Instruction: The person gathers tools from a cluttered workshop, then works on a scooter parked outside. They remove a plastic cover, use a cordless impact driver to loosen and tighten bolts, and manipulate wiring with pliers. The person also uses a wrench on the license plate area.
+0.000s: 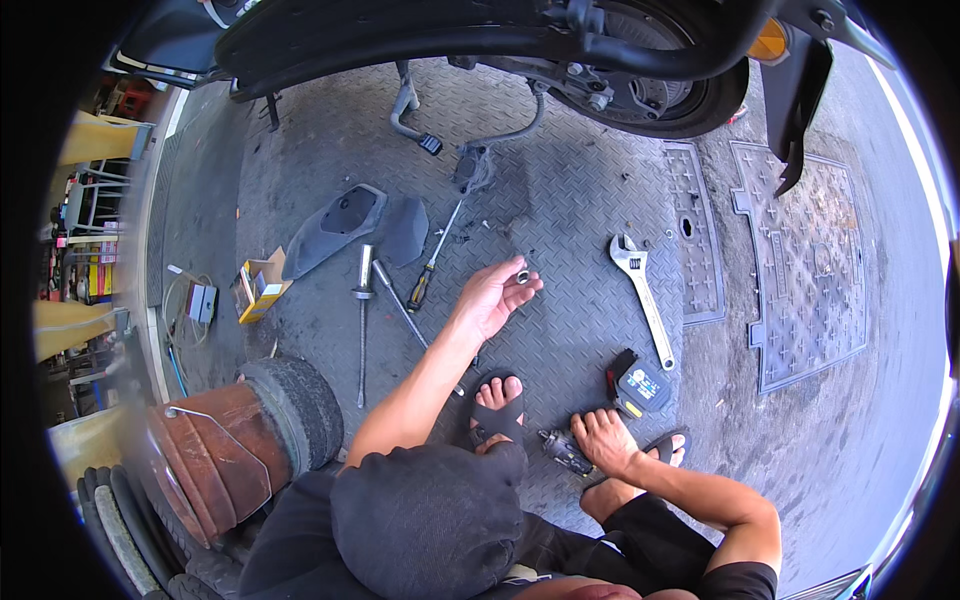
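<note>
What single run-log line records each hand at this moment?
left hand: fingers hold small silver metal nut | right hand: rests on dark power tool | floor: grey checker plate

A wrench (642, 296) lies on the floor (560, 200) right of the left hand (493, 297); a screwdriver (432, 258) lies to its left. The right hand (606, 440) rests below, beside a small part (563, 450).

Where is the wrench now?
In the head view the wrench lies flat on the metal floor plate, right of the left hand and just above the black battery pack.
</note>
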